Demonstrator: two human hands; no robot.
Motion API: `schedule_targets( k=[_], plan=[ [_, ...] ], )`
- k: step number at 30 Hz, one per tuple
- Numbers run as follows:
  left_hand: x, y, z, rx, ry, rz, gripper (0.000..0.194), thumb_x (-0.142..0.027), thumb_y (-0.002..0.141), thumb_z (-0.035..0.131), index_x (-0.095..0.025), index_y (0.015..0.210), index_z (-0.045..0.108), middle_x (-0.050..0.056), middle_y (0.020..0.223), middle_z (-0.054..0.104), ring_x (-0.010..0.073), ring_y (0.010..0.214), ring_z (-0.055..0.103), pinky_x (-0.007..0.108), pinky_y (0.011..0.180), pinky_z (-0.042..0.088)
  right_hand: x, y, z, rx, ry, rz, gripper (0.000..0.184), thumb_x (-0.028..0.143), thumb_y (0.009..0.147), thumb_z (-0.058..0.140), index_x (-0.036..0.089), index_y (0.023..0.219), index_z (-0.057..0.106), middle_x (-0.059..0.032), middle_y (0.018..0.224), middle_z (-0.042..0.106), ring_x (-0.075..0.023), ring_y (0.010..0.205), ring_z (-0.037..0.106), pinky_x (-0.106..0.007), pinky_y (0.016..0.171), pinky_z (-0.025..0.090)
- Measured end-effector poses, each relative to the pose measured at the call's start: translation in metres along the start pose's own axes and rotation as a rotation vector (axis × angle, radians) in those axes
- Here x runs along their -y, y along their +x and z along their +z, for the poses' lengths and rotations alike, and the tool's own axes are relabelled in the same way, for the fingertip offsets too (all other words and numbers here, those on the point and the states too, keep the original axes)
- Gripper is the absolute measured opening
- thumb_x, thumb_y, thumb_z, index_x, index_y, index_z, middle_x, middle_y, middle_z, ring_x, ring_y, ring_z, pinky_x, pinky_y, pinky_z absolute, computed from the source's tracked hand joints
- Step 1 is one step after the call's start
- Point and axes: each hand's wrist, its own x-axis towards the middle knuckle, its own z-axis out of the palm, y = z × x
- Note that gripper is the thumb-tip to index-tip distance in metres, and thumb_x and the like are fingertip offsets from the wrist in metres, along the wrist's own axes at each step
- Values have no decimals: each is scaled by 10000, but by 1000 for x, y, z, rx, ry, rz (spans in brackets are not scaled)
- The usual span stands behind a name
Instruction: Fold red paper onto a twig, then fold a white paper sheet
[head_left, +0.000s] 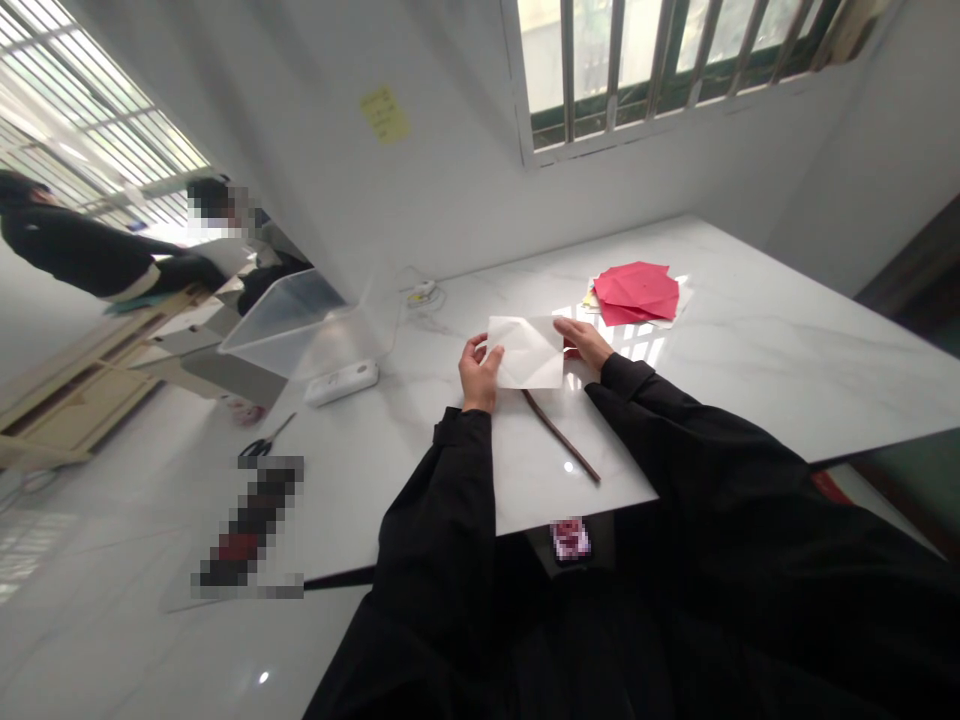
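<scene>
A folded white sheet of paper (pixel 527 352) lies on the white marble table (pixel 750 350) in front of me. My left hand (pixel 478 373) pinches its left edge, thumb on top. At the sheet's right edge rests my right hand (pixel 583 341), its fingers flat on the paper. A thin dark brown stick (pixel 561 436) lies on the table just below the paper, between my forearms. Both arms wear black sleeves.
A stack of red paper sheets (pixel 637 292) lies beyond my right hand. A clear plastic bin (pixel 300 325), a white power strip (pixel 341 381) and scissors (pixel 264 443) sit to the left. Two people stand at the far left by a wooden bench.
</scene>
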Motion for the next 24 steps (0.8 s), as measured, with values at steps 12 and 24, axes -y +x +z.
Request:
schedule_targets(
  k=[12,24],
  plan=[
    [-31,-12,1,238,-312,-329,633,-749,945,512,-251,1309,655,135,1332,679,236,1102,717,363,886,627,-10,12,-4,-243,242,143,426,427,615,833,221,903,597,0,807,707,-167,688,671,-286,606,560],
    [-27,-20,6,308,-267,-278,600,-582,821,819,-288,1309,631,85,1235,710,176,941,703,322,815,573,-2,6,2,-249,161,102,369,440,601,786,226,813,574,16,752,654,-140,627,594,-232,485,431]
  ],
)
